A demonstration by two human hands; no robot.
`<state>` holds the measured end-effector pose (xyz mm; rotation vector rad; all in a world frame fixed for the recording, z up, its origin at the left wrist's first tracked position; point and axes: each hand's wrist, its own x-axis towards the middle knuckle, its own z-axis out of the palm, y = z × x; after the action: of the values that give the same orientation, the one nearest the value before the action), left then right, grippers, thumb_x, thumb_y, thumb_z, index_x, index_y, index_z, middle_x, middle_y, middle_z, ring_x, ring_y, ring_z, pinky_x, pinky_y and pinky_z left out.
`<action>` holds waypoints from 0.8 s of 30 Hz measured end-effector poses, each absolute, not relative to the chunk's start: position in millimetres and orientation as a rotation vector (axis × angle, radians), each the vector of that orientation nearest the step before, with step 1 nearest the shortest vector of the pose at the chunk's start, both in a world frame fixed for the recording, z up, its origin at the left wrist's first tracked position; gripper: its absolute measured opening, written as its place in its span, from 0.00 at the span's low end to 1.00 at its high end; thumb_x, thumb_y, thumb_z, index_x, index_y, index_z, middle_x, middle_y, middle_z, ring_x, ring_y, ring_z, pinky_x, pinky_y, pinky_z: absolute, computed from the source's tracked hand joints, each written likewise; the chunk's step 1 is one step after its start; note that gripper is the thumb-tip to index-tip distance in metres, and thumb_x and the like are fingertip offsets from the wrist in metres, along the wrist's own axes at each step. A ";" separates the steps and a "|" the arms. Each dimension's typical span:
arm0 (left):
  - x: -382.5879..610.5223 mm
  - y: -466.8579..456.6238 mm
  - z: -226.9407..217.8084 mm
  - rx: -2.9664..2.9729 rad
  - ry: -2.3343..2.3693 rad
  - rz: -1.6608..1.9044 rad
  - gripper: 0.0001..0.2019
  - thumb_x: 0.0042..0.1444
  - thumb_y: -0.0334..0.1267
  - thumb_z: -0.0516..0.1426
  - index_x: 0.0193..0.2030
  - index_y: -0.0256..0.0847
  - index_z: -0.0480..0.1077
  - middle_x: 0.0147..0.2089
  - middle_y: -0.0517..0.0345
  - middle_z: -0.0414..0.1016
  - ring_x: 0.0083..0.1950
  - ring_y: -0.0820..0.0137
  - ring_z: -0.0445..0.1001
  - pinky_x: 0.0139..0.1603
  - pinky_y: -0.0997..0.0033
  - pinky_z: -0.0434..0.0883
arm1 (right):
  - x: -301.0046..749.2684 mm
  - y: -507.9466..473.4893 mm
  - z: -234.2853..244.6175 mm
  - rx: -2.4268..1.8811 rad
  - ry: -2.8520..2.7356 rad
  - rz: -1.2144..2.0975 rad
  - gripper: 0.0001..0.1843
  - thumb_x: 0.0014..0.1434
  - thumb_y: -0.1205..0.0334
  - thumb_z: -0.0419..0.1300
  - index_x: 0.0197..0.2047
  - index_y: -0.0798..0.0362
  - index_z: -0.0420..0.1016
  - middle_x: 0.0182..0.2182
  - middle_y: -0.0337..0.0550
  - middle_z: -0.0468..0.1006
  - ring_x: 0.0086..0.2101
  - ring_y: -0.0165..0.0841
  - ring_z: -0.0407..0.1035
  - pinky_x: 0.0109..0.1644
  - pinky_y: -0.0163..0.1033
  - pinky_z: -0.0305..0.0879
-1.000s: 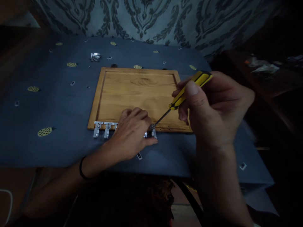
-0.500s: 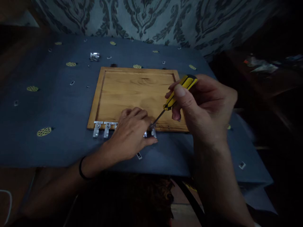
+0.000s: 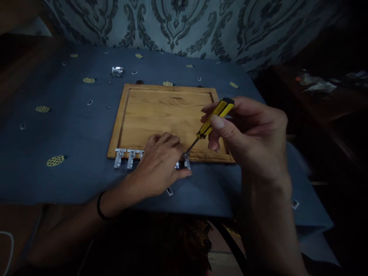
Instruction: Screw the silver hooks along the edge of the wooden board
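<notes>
A framed wooden board (image 3: pixel 161 119) lies flat, with a row of silvery T-shaped metal hooks (image 3: pixel 131 159) along its near edge. My right hand (image 3: pixel 253 138) grips a yellow-and-black screwdriver (image 3: pixel 214 119), its shaft slanting down to the left. The tip meets the rightmost metal hook (image 3: pixel 187 163), where small holes follow along the edge. Curled over the board's front rim, my left hand (image 3: pixel 161 163) has its fingers and thumb around that hook and hides the middle ones. Exactly how the fingertips touch it is hidden.
Blue cloth with a pineapple pattern covers the table (image 3: pixel 71 134). More metal hooks (image 3: pixel 117 71) are piled behind the board, and a small screw (image 3: pixel 109 107) lies to its left. A patterned curtain (image 3: pixel 172 27) hangs at the back. Clutter (image 3: pixel 319 82) sits at the dark right side.
The screwdriver handle has shifted slightly left and down with my right hand, its tip staying at the rightmost hook. My left hand stays in place; the view has moved a little.
</notes>
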<state>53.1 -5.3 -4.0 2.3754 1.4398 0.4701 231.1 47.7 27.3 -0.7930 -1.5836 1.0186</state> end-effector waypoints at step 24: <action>53.2 -5.2 -4.6 2.368 1.443 0.449 0.18 0.56 0.48 0.72 0.43 0.36 0.77 0.47 0.53 0.78 0.56 0.55 0.72 0.58 0.53 0.66 | 219.8 43.4 23.1 -0.728 -1.437 0.757 0.12 0.59 0.52 0.73 0.34 0.52 0.83 0.28 0.35 0.81 0.13 0.20 0.63 0.11 0.30 0.55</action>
<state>53.2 -5.2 -4.6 2.3677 1.4426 0.4489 219.8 43.4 23.1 -0.7279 -1.4370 0.7574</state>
